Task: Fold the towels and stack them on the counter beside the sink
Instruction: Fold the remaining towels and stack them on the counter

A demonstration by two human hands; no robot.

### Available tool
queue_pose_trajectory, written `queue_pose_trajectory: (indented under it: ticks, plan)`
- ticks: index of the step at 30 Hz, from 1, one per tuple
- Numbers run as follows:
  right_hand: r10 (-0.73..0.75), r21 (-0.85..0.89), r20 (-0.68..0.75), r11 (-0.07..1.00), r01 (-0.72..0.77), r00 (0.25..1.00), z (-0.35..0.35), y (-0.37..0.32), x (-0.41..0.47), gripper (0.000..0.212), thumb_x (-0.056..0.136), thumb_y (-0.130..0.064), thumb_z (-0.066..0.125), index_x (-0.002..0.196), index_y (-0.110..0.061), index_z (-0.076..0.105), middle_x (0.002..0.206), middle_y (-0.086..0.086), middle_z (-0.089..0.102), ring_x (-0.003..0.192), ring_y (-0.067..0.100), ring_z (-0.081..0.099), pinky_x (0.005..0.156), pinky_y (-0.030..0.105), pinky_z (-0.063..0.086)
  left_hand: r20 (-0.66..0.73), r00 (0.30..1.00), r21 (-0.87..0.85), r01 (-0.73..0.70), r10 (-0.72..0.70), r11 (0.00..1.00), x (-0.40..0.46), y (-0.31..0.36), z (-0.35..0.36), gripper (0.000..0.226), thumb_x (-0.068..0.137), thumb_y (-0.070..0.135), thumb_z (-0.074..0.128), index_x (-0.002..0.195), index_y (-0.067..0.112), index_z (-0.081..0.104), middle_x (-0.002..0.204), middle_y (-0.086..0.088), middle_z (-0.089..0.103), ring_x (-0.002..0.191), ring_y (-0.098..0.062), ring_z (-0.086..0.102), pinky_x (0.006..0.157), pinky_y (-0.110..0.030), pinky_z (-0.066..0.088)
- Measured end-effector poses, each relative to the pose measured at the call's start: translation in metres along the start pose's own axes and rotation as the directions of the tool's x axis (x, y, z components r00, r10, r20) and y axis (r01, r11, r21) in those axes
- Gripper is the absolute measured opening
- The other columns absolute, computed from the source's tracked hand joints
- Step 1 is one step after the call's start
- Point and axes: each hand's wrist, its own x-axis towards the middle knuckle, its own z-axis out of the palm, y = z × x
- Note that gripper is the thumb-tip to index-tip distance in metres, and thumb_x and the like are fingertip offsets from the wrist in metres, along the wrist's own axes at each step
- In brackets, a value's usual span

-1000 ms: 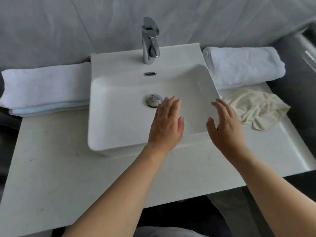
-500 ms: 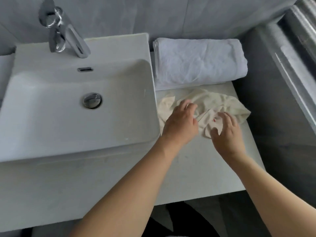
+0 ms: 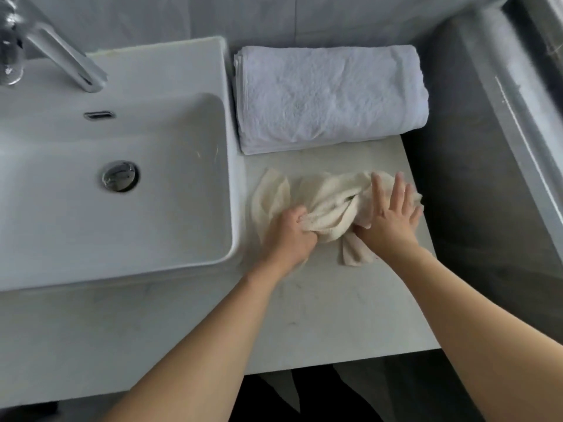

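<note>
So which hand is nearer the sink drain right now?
Left. The left hand grips the cream cloth beside the sink; the right hand rests farther right of the drain.

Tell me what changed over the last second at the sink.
Both hands moved from above the basin rightward onto the cream towel. The left hand now grips a bunch of it; the right hand presses flat on its right part. The folded white towel stayed by the wall.
</note>
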Motion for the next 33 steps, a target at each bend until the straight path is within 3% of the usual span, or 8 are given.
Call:
queue_pose_trajectory:
  ticks: [4,6,9,13,18,24,28,33]
  plan:
    - [-0.080,-0.053,0.072,0.995,0.084,0.994,0.002,0.001,0.012,0.060,0.083,-0.057,0.061,0.133,-0.030,0.041,0.158,0.008,0.019,0.148,0.032,0.011,0.117,0.054,0.008,-0.093,0.990,-0.384,0.062,-0.105,0.921,-0.027,0.023,-0.023,0.026,0.068,-0.001,0.053,0.071,0.022,0.043,0.059,0.017,0.044,0.059,-0.010,0.040,0.056,-0.027,0.035]
    - [-0.080,0.151,0.013,0.986,0.077,0.997,-0.003,-0.008,0.006,0.029,0.083,-0.034,0.061,0.106,-0.017,0.056,0.115,0.007,0.062,0.113,0.032,0.054,0.096,0.040,0.040,-0.046,0.994,-0.402,0.070,-0.096,0.913,-0.035,0.031,-0.037,0.028,0.060,0.005,0.048,0.079,0.024,0.054,0.064,0.018,0.053,0.064,-0.009,0.049,0.059,-0.023,0.040]
    - [0.079,0.587,0.020,0.806,-0.076,0.997,-0.015,-0.032,-0.020,0.020,0.080,-0.025,0.060,0.087,-0.009,0.050,0.073,-0.001,0.057,0.071,0.021,0.054,0.058,0.028,0.042,0.045,0.988,-0.522,0.149,-0.147,0.840,-0.046,0.041,-0.057,0.021,0.050,0.005,0.042,0.063,0.017,0.052,0.055,0.008,0.045,0.054,-0.014,0.041,0.050,-0.026,0.033]
    - [0.150,0.890,-0.034,0.455,-0.038,0.988,-0.026,-0.072,-0.058,0.048,0.068,-0.038,0.069,0.107,-0.018,0.050,0.095,-0.006,0.064,0.078,0.007,0.063,0.054,0.019,0.048,0.057,0.980,-0.660,0.180,-0.190,0.730,-0.063,0.049,-0.096,0.012,0.047,0.001,0.040,0.055,0.010,0.043,0.051,0.002,0.025,0.048,-0.015,0.022,0.048,-0.024,0.017]
    - [-0.009,0.932,-0.134,0.339,0.129,0.991,-0.032,-0.126,-0.098,0.025,0.075,-0.025,0.066,0.095,-0.010,0.067,0.080,-0.008,0.071,0.072,0.003,0.067,0.057,0.020,0.050,0.005,0.981,-0.655,0.149,-0.193,0.741,-0.084,0.020,-0.158,0.014,0.046,0.002,0.040,0.057,0.009,0.040,0.054,0.000,0.027,0.054,-0.017,0.025,0.051,-0.030,0.016]
    - [-0.217,0.744,-0.318,0.546,0.385,0.923,-0.010,-0.212,-0.145,0.024,0.078,-0.040,0.067,0.084,-0.017,0.063,0.076,-0.002,0.068,0.074,0.020,0.066,0.063,0.047,0.055,-0.047,0.960,-0.640,0.183,-0.276,0.746,-0.114,-0.049,-0.246,0.017,0.046,0.005,0.041,0.059,0.015,0.038,0.055,-0.002,0.028,0.054,-0.016,0.028,0.049,-0.026,0.023]
    - [-0.286,0.620,-0.373,0.631,0.467,0.883,0.017,-0.290,-0.190,0.027,0.073,-0.053,0.058,0.078,-0.027,0.060,0.066,-0.014,0.063,0.062,0.004,0.058,0.056,0.030,0.047,-0.085,0.950,-0.599,0.192,-0.300,0.778,-0.137,-0.107,-0.312,0.017,0.045,0.006,0.042,0.058,0.017,0.036,0.048,0.001,0.026,0.048,-0.015,0.025,0.049,-0.026,0.020]
    - [-0.418,0.498,-0.285,0.704,0.506,0.863,0.044,-0.373,-0.221,0.043,0.068,-0.057,0.049,0.084,-0.017,0.059,0.068,-0.008,0.063,0.065,0.020,0.061,0.055,0.034,0.047,-0.193,0.905,-0.547,0.222,-0.380,0.807,-0.162,-0.163,-0.375,0.014,0.045,0.008,0.040,0.057,0.015,0.040,0.049,0.004,0.031,0.048,-0.014,0.028,0.047,-0.021,0.022]
